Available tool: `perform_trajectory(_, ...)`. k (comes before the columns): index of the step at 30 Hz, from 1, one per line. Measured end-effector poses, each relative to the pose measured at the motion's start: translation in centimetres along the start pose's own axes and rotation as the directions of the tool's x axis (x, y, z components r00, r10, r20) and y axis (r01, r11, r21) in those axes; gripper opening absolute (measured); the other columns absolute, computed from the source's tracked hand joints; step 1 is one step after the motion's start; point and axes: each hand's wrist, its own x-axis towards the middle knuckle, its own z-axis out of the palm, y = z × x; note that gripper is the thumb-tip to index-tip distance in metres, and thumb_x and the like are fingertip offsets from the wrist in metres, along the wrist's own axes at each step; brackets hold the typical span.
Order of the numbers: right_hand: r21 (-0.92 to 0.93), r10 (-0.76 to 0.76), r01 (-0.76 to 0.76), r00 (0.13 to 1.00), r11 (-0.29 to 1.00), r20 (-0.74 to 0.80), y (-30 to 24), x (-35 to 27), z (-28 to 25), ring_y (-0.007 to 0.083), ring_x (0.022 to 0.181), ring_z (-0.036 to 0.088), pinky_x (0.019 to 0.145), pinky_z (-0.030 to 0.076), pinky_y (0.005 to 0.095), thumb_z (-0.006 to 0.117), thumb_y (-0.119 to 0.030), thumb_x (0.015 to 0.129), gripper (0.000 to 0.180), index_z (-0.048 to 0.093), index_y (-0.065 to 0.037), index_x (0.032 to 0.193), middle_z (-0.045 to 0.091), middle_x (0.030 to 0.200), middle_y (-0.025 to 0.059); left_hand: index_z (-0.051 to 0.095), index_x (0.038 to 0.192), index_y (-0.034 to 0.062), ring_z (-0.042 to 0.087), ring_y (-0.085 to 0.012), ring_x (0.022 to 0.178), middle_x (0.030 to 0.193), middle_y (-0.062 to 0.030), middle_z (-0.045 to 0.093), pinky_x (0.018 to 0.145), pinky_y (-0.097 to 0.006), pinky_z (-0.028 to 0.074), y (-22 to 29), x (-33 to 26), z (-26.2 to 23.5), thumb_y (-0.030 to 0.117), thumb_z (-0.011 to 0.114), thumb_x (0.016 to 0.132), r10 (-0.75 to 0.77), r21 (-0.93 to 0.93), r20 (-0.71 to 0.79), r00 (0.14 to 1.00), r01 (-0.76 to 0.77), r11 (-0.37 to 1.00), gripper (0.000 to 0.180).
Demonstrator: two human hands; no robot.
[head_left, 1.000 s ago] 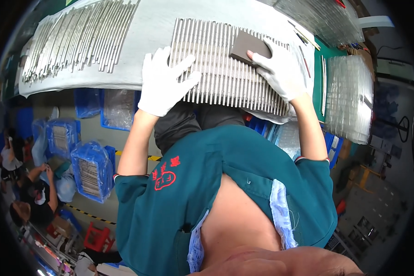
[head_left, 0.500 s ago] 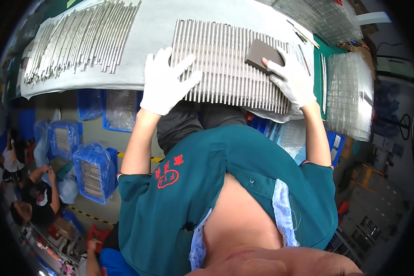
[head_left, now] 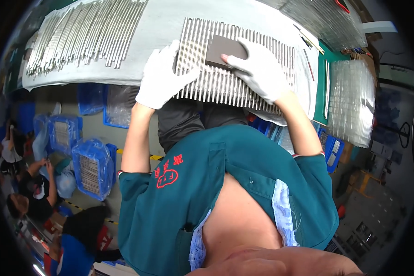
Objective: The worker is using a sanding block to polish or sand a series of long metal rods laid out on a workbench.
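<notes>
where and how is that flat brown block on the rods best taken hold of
Probably by its right end, coming from the right side. The flat brown block lies broad face up on the metal rods, so its underside is blocked while its edges stand proud of them. The right hand is at that end, its thumb over the top face.

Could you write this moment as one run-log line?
Left grip: gloved, spread at left end of metal rods | Right grip: gloved, holding flat brown block on those rods | Far left: second rod batch

The block [head_left: 222,50] lies on the rod row [head_left: 207,87]; left of that row, other rods [head_left: 85,37] lie on the same sheet [head_left: 160,30].
</notes>
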Motion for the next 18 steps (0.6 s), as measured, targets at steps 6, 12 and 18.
perform_trajectory(6,-0.022,0.035,-0.036,0.999,0.999,-0.037,0.5,-1.4,0.0,0.0383,0.113,0.056,0.096,0.046,0.0442,0.072,-0.025,0.081,0.040,0.066,-0.031,0.120,0.056,0.127,0.0216,0.054,0.124,-0.0046,0.057,-0.0348,0.096,0.107,-0.0177,0.063,0.088,-0.042,0.046,-0.6,-0.2,0.3,0.040,0.078,0.073,0.050,0.032,-0.042,0.998,-0.048,0.998,0.072)
perform_trajectory(12,-0.001,-0.068,0.068,0.994,0.998,-0.084,-1.0,3.1,1.7,0.0377,0.115,0.055,0.098,0.044,0.0433,0.073,-0.021,0.078,0.047,0.063,-0.028,0.124,0.053,0.131,0.0207,0.054,0.125,-0.0056,0.057,-0.0346,0.097,0.106,-0.0180,0.063,0.088,-0.041,0.047,0.3,0.4,0.1,0.040,0.078,0.073,0.000,-0.018,0.012,1.000,0.000,1.000,0.073)
perform_trajectory(18,-0.002,0.002,-0.002,1.000,1.000,-0.030,0.8,-0.2,0.3,0.0394,0.110,0.057,0.095,0.046,0.0442,0.073,-0.020,0.079,0.044,0.065,-0.029,0.121,0.055,0.127,0.0242,0.055,0.121,-0.0074,0.057,-0.0345,0.096,0.105,-0.0192,0.062,0.088,-0.041,0.047,0.2,0.3,-0.5,0.038,0.079,0.073,0.008,-0.022,0.002,1.000,-0.008,1.000,0.070)
